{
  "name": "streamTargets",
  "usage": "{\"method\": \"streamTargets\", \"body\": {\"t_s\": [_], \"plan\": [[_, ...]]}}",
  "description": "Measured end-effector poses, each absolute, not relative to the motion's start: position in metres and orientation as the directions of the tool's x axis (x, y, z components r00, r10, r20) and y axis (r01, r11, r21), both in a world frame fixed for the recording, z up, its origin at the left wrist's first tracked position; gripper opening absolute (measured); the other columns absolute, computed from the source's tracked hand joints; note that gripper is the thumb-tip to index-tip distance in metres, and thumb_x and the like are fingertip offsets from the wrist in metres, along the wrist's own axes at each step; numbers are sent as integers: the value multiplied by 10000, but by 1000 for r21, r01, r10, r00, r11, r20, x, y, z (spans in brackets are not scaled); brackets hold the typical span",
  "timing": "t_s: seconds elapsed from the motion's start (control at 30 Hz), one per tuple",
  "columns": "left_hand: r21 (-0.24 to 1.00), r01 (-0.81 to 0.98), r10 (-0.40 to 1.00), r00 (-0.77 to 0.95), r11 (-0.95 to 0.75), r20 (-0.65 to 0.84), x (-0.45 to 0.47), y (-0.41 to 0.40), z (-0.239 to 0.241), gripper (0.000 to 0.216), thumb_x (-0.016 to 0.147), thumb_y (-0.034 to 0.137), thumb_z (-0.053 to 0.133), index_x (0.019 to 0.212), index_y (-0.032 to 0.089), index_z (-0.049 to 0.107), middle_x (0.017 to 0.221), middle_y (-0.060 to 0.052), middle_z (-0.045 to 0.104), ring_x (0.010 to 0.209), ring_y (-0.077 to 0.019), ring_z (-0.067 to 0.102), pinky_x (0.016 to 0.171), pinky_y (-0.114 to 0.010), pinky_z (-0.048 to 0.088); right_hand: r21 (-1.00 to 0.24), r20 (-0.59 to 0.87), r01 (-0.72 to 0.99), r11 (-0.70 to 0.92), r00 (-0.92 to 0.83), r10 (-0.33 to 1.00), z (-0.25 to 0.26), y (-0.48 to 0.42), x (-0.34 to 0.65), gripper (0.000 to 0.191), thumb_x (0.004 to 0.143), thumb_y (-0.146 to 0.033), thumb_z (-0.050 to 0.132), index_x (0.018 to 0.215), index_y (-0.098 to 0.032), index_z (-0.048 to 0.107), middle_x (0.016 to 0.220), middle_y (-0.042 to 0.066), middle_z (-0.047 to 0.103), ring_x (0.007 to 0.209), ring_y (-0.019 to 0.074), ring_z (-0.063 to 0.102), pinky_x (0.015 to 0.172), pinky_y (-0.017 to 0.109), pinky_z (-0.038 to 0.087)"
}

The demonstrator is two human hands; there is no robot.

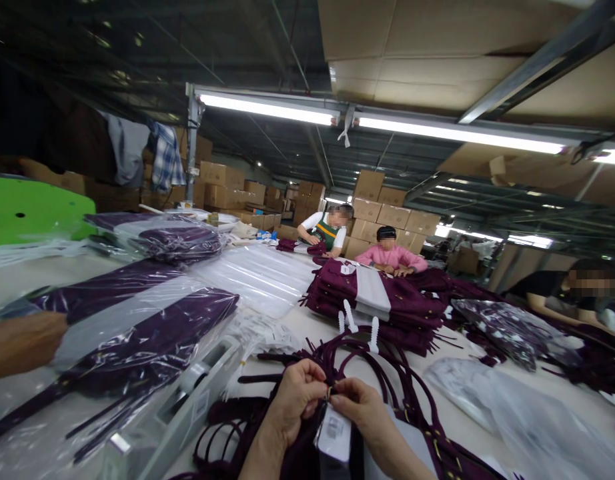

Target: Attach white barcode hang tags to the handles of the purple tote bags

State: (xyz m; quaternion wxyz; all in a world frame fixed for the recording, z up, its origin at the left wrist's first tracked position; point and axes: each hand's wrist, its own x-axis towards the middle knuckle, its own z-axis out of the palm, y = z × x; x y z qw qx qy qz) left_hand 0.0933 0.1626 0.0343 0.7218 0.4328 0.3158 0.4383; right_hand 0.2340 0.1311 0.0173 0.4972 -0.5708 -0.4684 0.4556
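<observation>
My left hand (298,395) and my right hand (360,405) meet low in the middle, fingertips pinched together at the top of a white hang tag (333,433) with printed labels. Both seem to grip its thin string, which the fingers mostly cover. Beneath them lies a dark purple bag (422,417) with long looped straps and gold-coloured metal bits. White ridged plastic strips (374,335) stand up from its straps. Close to the left hand, more purple straps (227,427) curl over the table.
Purple bags in clear plastic (157,320) lie at left, where another person's hand (30,341) rests. A stack of purple bags (382,293) stands ahead. Clear plastic bags (527,407) lie at right. A white tag dispenser-like device (187,393) sits nearby. Several people work around the table.
</observation>
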Motion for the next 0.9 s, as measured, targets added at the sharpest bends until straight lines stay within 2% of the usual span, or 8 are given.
{"method": "streamTargets", "body": {"t_s": [0.17,0.3,0.37,0.43,0.53,0.6,0.7,0.9], "plan": [[969,-192,918,390,154,-69,96,165,35,164,499,182,531,643,168,454,393,110,354,317,-21,214,352,-177,126,-961,-223,-210,-179,208,953,22,116,228,472,426,-236,757,815,-132,512,573,-20,560,505,118,510,504,231,380],[993,97,938,345,-73,35,95,169,35,100,534,99,505,612,151,468,452,79,390,421,-51,324,432,-181,229,-926,-264,-335,-176,239,934,25,112,218,500,401,-179,730,817,-148,454,569,-14,576,504,134,529,502,248,418],[929,327,946,319,-171,62,94,168,37,132,548,34,455,597,157,457,477,65,398,472,-71,377,477,-190,257,-920,-256,-364,-145,280,925,22,113,212,489,380,-160,712,787,-156,441,544,-17,568,486,137,527,493,253,423],[802,552,956,283,-227,76,92,165,40,172,567,7,412,608,170,444,508,45,436,517,-96,431,509,-206,262,-911,-264,-391,-131,310,913,18,115,207,471,370,-144,689,762,-165,431,507,-21,557,464,140,521,475,250,418],[603,758,965,252,-247,78,90,157,41,179,628,34,383,679,189,455,590,0,541,614,-152,528,546,-235,268,-882,-308,-449,-143,319,896,9,118,203,460,360,-118,669,731,-184,407,466,-17,548,456,154,524,461,246,414],[535,810,967,249,-240,57,89,152,39,167,683,70,367,714,200,466,640,-25,587,669,-182,570,557,-245,272,-868,-325,-473,-151,310,893,3,119,203,453,358,-109,672,707,-194,396,457,-9,548,460,164,530,456,251,419],[530,806,960,271,-264,66,86,147,36,164,755,137,341,676,211,464,652,-39,598,682,-199,584,562,-253,268,-869,-323,-465,-171,270,907,-6,120,203,415,370,-87,686,664,-191,412,454,-10,534,474,170,538,470,268,440],[715,660,967,238,-231,94,80,145,22,167,739,202,399,572,206,391,516,18,472,551,-153,478,543,-237,256,-878,-331,-417,-234,178,927,-12,124,197,234,413,-61,649,554,-140,479,439,-5,505,437,155,521,444,254,417]]}}
